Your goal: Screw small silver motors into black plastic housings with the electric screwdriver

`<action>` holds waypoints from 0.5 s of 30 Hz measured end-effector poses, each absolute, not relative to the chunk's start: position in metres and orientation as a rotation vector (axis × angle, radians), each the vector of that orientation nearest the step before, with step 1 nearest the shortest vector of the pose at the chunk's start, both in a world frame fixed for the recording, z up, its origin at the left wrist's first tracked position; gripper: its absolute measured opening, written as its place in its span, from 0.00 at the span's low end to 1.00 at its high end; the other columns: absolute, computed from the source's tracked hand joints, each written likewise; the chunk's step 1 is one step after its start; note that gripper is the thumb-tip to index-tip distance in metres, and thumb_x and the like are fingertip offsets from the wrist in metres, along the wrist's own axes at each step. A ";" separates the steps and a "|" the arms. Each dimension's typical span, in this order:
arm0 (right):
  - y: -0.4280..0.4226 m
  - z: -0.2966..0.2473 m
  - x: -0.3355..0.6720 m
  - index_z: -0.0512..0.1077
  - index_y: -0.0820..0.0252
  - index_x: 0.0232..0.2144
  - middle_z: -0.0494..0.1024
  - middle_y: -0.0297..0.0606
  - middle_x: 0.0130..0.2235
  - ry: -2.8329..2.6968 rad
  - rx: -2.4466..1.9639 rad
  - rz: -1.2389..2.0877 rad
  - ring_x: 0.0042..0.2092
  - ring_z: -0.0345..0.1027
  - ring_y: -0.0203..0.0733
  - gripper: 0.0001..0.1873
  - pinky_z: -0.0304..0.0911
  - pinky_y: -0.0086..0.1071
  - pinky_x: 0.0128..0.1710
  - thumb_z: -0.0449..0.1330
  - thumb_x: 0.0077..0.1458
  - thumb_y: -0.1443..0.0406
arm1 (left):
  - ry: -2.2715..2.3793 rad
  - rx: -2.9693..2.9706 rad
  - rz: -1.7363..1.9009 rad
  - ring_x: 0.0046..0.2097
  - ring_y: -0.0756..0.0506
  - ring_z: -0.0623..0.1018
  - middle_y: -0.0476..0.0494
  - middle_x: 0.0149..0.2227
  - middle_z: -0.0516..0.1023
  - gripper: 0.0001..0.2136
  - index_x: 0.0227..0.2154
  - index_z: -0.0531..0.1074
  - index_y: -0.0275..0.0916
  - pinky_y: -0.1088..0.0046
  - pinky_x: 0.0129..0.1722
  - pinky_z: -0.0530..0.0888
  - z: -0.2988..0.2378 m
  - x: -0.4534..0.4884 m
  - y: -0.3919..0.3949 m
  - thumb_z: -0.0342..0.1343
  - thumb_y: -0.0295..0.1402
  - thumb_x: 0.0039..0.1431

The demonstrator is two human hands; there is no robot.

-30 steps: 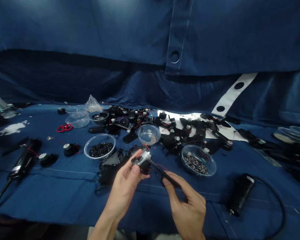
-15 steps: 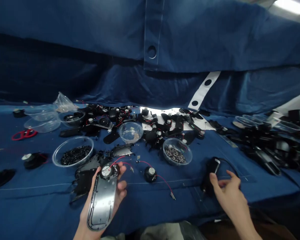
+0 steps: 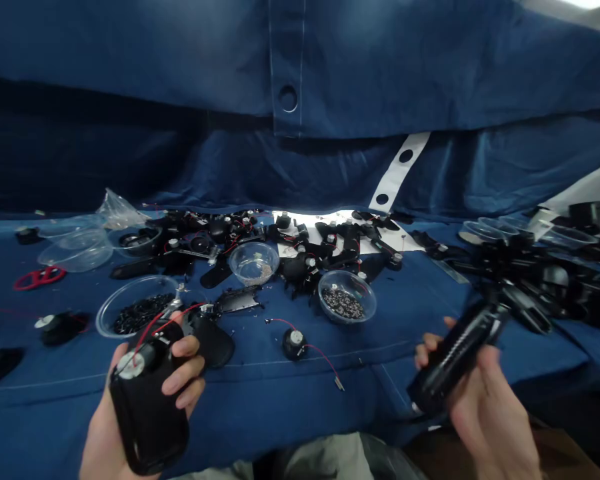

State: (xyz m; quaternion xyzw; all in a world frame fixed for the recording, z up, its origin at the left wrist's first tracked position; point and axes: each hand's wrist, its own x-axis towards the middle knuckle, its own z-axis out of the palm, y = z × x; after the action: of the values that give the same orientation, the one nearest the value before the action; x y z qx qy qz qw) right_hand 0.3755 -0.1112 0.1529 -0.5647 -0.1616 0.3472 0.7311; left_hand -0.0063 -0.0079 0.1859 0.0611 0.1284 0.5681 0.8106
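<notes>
My left hand (image 3: 180, 373), at the lower left, grips a black plastic casing (image 3: 150, 420) from below and the side. A small silver-capped motor (image 3: 133, 363) sits at its upper end, with red wires rising from it. On the right, my right hand (image 3: 480, 393) is wrapped round a black cylindrical tool (image 3: 455, 360) that looks like an electric screwdriver; motion blurs it. The tool is tilted and raised above the cloth. Between my hands, a loose motor (image 3: 295, 343) with red wires lies on the blue cloth (image 3: 280, 407).
A clear bowl (image 3: 347, 297) holds small screws, another bowl (image 3: 137, 307) black parts, and a third bowl (image 3: 254, 264) a few bits. Behind them lies a heap of black parts (image 3: 220, 230). Red-handled scissors (image 3: 40, 277) rest at left; more black parts (image 3: 555, 280) pile up at right.
My right hand has taken the black tool up from the cloth and turned it. My left hand has moved left and down, and the casing now shows its black face instead of the silver one.
</notes>
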 end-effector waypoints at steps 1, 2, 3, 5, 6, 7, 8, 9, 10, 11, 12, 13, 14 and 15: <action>-0.112 0.159 0.361 0.71 0.48 0.51 0.72 0.32 0.29 -0.359 -1.141 0.828 0.29 0.68 0.38 0.33 0.69 0.31 0.31 0.58 0.54 0.36 | 0.305 0.142 1.195 0.29 0.50 0.75 0.43 0.37 0.71 0.21 0.64 0.63 0.39 0.71 0.27 0.77 0.185 -0.003 -0.009 0.46 0.33 0.70; -0.112 0.165 0.347 0.72 0.50 0.49 0.69 0.31 0.26 -0.364 -1.063 0.889 0.27 0.65 0.37 0.31 0.67 0.30 0.28 0.55 0.56 0.36 | 0.336 0.150 1.173 0.29 0.50 0.75 0.42 0.37 0.70 0.21 0.63 0.64 0.38 0.71 0.27 0.77 0.183 0.002 -0.010 0.46 0.33 0.70; -0.110 0.169 0.334 0.72 0.50 0.50 0.68 0.31 0.26 -0.370 -1.017 0.954 0.26 0.64 0.37 0.31 0.66 0.31 0.28 0.55 0.58 0.37 | 0.366 0.160 1.150 0.30 0.50 0.74 0.42 0.38 0.70 0.21 0.63 0.64 0.37 0.71 0.28 0.77 0.180 0.006 -0.011 0.46 0.33 0.70; -0.106 0.174 0.311 0.71 0.50 0.53 0.73 0.34 0.32 -0.361 -0.978 1.069 0.30 0.67 0.38 0.29 0.68 0.33 0.34 0.59 0.58 0.42 | 0.424 0.191 1.120 0.30 0.49 0.73 0.41 0.39 0.69 0.20 0.61 0.66 0.37 0.70 0.29 0.76 0.174 0.015 -0.013 0.47 0.33 0.70; -0.103 0.176 0.302 0.71 0.51 0.55 0.75 0.36 0.36 -0.348 -0.972 1.109 0.33 0.69 0.39 0.29 0.69 0.34 0.37 0.62 0.58 0.44 | 0.454 0.210 1.113 0.31 0.49 0.72 0.40 0.40 0.70 0.19 0.60 0.67 0.38 0.70 0.29 0.76 0.170 0.019 -0.014 0.47 0.33 0.70; -0.100 0.177 0.295 0.70 0.51 0.56 0.76 0.38 0.39 -0.331 -0.965 1.136 0.35 0.69 0.40 0.28 0.69 0.34 0.38 0.63 0.59 0.46 | 0.484 0.230 1.103 0.31 0.49 0.72 0.40 0.40 0.70 0.18 0.59 0.68 0.38 0.69 0.30 0.76 0.167 0.021 -0.015 0.47 0.33 0.69; -0.097 0.178 0.290 0.70 0.52 0.56 0.77 0.38 0.40 -0.315 -0.956 1.150 0.35 0.69 0.39 0.27 0.68 0.34 0.38 0.63 0.60 0.47 | 0.509 0.247 1.092 0.32 0.48 0.72 0.40 0.41 0.70 0.17 0.58 0.69 0.39 0.68 0.30 0.77 0.165 0.021 -0.015 0.48 0.33 0.69; -0.094 0.180 0.286 0.71 0.53 0.55 0.77 0.38 0.39 -0.303 -0.946 1.158 0.34 0.68 0.39 0.26 0.67 0.33 0.37 0.62 0.61 0.48 | 0.534 0.259 1.085 0.32 0.48 0.72 0.40 0.41 0.71 0.17 0.57 0.70 0.39 0.67 0.30 0.77 0.164 0.021 -0.015 0.48 0.33 0.69; -0.092 0.181 0.284 0.71 0.54 0.54 0.76 0.37 0.38 -0.295 -0.930 1.166 0.32 0.67 0.38 0.25 0.66 0.33 0.34 0.60 0.62 0.47 | 0.558 0.267 1.082 0.32 0.48 0.72 0.40 0.41 0.71 0.16 0.56 0.71 0.39 0.67 0.30 0.77 0.163 0.020 -0.015 0.49 0.33 0.68; -0.090 0.183 0.282 0.71 0.54 0.53 0.75 0.36 0.36 -0.291 -0.910 1.170 0.30 0.66 0.38 0.25 0.65 0.33 0.32 0.58 0.62 0.47 | 0.579 0.269 1.079 0.32 0.47 0.71 0.40 0.41 0.71 0.16 0.56 0.71 0.39 0.67 0.30 0.77 0.163 0.019 -0.015 0.50 0.34 0.67; -0.088 0.185 0.282 0.72 0.54 0.53 0.74 0.35 0.34 -0.289 -0.892 1.171 0.29 0.65 0.37 0.25 0.65 0.33 0.31 0.57 0.63 0.46 | 0.595 0.266 1.076 0.32 0.47 0.71 0.40 0.41 0.71 0.17 0.55 0.71 0.40 0.66 0.30 0.77 0.163 0.017 -0.015 0.51 0.35 0.66; -0.087 0.186 0.282 0.72 0.54 0.52 0.74 0.34 0.33 -0.288 -0.881 1.165 0.28 0.65 0.37 0.24 0.65 0.33 0.30 0.57 0.63 0.46 | 0.606 0.257 1.079 0.31 0.48 0.71 0.41 0.40 0.71 0.17 0.56 0.71 0.41 0.67 0.29 0.77 0.164 0.015 -0.015 0.52 0.35 0.65; -0.085 0.188 0.282 0.72 0.54 0.52 0.74 0.34 0.33 -0.291 -0.881 1.158 0.27 0.65 0.38 0.24 0.65 0.34 0.30 0.57 0.63 0.46 | 0.608 0.249 1.078 0.30 0.48 0.71 0.42 0.40 0.71 0.18 0.56 0.71 0.41 0.67 0.29 0.77 0.165 0.014 -0.015 0.53 0.35 0.64; -0.084 0.190 0.282 0.72 0.54 0.51 0.75 0.34 0.34 -0.292 -0.889 1.154 0.27 0.66 0.38 0.23 0.65 0.34 0.29 0.57 0.63 0.46 | 0.604 0.244 1.074 0.30 0.48 0.71 0.42 0.39 0.71 0.18 0.56 0.71 0.42 0.68 0.28 0.77 0.166 0.013 -0.015 0.54 0.34 0.64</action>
State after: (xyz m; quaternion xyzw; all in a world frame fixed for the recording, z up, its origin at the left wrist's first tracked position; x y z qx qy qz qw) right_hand 0.2819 -0.0844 0.1895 -0.4047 -0.1331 0.5254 0.7365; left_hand 0.0126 -0.0153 0.1663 0.1140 0.2823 0.5023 0.8093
